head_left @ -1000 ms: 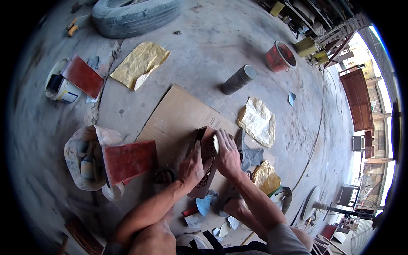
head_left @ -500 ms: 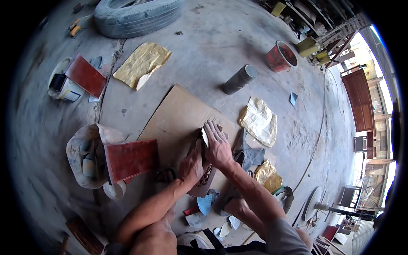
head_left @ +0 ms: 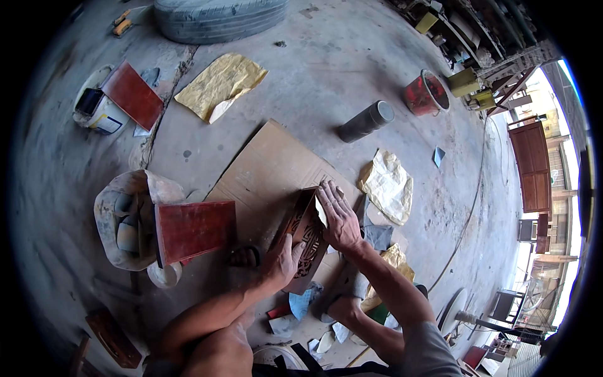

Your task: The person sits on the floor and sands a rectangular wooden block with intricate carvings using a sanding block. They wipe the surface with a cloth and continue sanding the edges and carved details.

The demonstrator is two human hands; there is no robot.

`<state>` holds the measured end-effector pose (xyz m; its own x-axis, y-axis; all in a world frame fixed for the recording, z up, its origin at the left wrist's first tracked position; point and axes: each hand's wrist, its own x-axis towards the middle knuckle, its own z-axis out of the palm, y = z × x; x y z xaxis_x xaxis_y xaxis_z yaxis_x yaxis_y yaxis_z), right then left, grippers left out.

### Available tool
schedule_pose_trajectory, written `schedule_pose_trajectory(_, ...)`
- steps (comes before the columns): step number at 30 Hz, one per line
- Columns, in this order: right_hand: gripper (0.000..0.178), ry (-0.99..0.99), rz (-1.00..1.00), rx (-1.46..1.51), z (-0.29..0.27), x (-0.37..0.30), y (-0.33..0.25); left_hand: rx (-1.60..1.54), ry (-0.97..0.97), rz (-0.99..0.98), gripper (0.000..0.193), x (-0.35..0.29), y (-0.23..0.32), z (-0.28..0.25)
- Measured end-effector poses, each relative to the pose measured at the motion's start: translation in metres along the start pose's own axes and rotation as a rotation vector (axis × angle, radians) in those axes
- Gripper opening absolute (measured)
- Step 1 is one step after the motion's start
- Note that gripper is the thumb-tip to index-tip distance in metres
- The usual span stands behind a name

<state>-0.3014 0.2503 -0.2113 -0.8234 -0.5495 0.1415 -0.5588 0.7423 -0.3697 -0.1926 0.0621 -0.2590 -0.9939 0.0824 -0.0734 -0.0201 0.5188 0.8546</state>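
A reddish-brown wooden box [head_left: 308, 248] with a carved fretwork face stands tilted between my hands, over a flattened cardboard sheet [head_left: 264, 160]. My left hand [head_left: 281, 262] is closed on the box's near left part, the thumb resting against the carving. Along the box's far right edge lies my right hand [head_left: 340, 221], its long fingers close together over a pale folded piece of sandpaper [head_left: 320, 209]. The palm hides most of that piece. Blue sandpaper scraps [head_left: 301, 303] lie just below the box's near end.
Left of the cardboard, a red-brown panel [head_left: 195, 231] leans on a dusty container [head_left: 113, 235]. Beyond lie a yellow crumpled sheet [head_left: 220, 88] and a tire [head_left: 220, 24]. A dark cylinder [head_left: 366, 121], a red bucket [head_left: 427, 94] and a pale crumpled sheet [head_left: 386, 186] are to the right.
The box has turned so its carved face shows more. My right hand has shifted slightly right and down along its edge. The whole view has also shifted a little.
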Motion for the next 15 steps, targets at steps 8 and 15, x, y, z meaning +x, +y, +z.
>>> schedule_pose_trajectory(8,0.072,-0.102,-0.136,-0.012,-0.003,0.001,-0.002,0.037,-0.046,-0.106,0.035,-0.004,0.0,-0.014)
schedule_pose_trajectory(15,0.062,-0.134,-0.217,0.021,0.007,-0.025,-0.026,-0.023,-0.013,-0.047,0.038,-0.004,-0.002,-0.012)
